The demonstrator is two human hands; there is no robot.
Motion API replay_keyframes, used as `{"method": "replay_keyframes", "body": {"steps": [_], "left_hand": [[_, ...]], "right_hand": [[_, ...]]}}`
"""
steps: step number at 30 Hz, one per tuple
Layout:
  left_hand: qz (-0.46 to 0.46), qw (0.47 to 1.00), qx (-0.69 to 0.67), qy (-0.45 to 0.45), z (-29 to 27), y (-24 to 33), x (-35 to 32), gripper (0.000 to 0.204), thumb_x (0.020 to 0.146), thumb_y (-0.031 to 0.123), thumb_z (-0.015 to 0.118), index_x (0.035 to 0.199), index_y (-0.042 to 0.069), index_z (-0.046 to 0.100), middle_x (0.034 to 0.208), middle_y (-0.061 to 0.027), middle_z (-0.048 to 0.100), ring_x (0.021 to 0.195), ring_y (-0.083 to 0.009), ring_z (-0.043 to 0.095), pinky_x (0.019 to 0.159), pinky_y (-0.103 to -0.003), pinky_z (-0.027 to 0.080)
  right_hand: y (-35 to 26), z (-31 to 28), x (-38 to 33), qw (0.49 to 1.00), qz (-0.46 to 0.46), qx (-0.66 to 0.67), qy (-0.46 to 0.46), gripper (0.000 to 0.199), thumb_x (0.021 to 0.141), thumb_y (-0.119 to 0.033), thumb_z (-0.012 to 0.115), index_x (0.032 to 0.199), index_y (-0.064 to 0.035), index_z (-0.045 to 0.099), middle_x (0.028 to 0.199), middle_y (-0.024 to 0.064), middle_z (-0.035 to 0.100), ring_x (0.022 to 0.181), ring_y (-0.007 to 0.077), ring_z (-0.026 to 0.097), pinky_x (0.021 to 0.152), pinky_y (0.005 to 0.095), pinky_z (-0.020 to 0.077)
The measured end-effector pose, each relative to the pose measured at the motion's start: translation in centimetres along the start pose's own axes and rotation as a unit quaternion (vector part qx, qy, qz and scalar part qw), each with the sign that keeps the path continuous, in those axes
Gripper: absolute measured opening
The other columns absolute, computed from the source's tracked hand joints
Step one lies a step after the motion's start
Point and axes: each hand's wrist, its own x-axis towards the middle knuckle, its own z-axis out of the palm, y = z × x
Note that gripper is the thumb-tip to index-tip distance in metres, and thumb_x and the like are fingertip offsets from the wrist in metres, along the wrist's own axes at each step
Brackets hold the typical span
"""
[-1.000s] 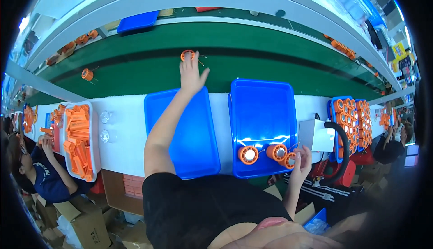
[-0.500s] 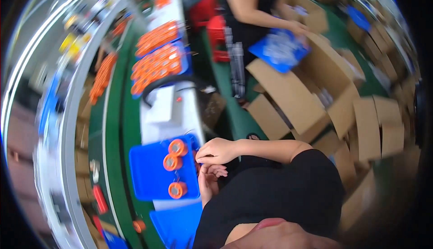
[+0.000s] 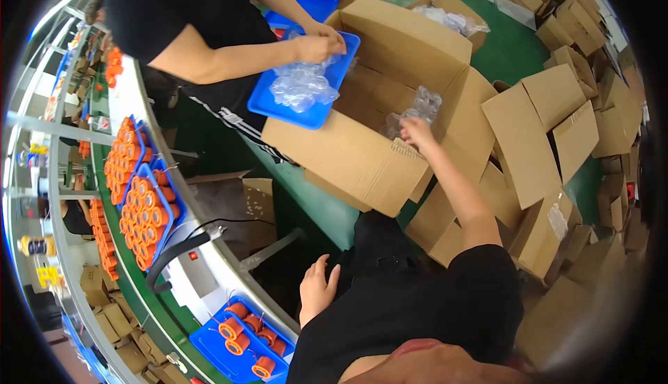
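Note:
My right hand [image 3: 417,132] reaches over the near flap of a large open cardboard box [image 3: 376,165]. Its fingers are closed on crumpled clear plastic [image 3: 426,105] that looks like bags, at the box's mouth. My left hand [image 3: 318,292] hangs in front of my body, fingers apart and holding nothing. To its left, a blue tray [image 3: 209,342] on the workbench carries several orange cylindrical parts [image 3: 237,343] with thin wires. Across the box, another person's hands [image 3: 321,44] handle clear plastic pieces [image 3: 303,88] on a blue tray [image 3: 314,116].
On the bench, farther along, blue trays [image 3: 174,227] hold rows of orange parts [image 3: 144,217]. A white box-shaped device [image 3: 191,276] with a black curved hose [image 3: 167,262] stands nearer. Beyond the bench runs a green conveyor [image 3: 125,262]. More cardboard boxes [image 3: 539,133] crowd the right.
My view has swung right toward the cardboard box. My hands, together beside the blue tray before, are now apart: the right has gone out to the plastic in the box, the left has opened.

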Motion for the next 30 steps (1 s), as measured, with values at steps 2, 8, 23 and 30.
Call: {"method": "replay_keyframes", "body": {"steps": [2, 8, 23, 30], "left_hand": [[0.052, 0.994, 0.067, -0.064, 2.0, 0.5, 2.7, 0.030, 0.080, 0.022, 0.051, 0.103, 0.004, 0.049, 0.080, -0.0125, 0.056, 0.074, -0.0238, 0.056, 0.064, -0.030, 0.044], [-0.082, 0.979, -0.009, -0.185, 6.2, 1.7, 8.5, 0.029, 0.081, 0.021, 0.050, 0.103, 0.002, 0.049, 0.081, -0.0128, 0.056, 0.074, -0.0228, 0.056, 0.065, -0.030, 0.045], [-0.569, 0.796, -0.202, -0.047, 8.6, -6.5, 5.0, 0.028, 0.087, 0.025, 0.044, 0.103, 0.002, 0.045, 0.080, -0.0077, 0.056, 0.064, -0.0123, 0.054, 0.057, -0.022, 0.043], [-0.402, 0.860, -0.302, -0.086, 9.2, -2.0, 10.5, 0.027, 0.087, 0.021, 0.043, 0.105, 0.002, 0.045, 0.082, -0.0091, 0.056, 0.072, -0.0141, 0.055, 0.064, -0.024, 0.045]], "right_hand": [[0.0, -3.1, 6.4, 0.997, 0.024, 0.012, 0.075, 0.023, 0.077, -0.023, 0.051, 0.092, -0.0059, 0.055, 0.064, 0.0026, 0.052, 0.054, 0.0093, 0.050, 0.043, 0.0228, 0.0421], [5.5, -7.0, 22.6, 0.930, 0.008, -0.316, 0.188, 0.034, 0.072, -0.030, 0.052, 0.093, -0.0038, 0.057, 0.078, 0.0097, 0.059, 0.072, 0.0211, 0.057, 0.059, 0.0328, 0.0467], [17.2, -0.7, 26.4, 0.732, 0.125, -0.666, 0.067, 0.026, 0.066, -0.024, 0.055, 0.086, -0.0086, 0.063, 0.097, 0.0085, 0.057, 0.096, 0.0263, 0.052, 0.080, 0.0387, 0.0403], [12.5, -0.5, 25.5, 0.835, 0.058, -0.510, 0.197, 0.029, 0.067, -0.026, 0.060, 0.084, -0.0034, 0.062, 0.083, 0.0102, 0.060, 0.080, 0.0210, 0.057, 0.070, 0.0314, 0.0437]]}}
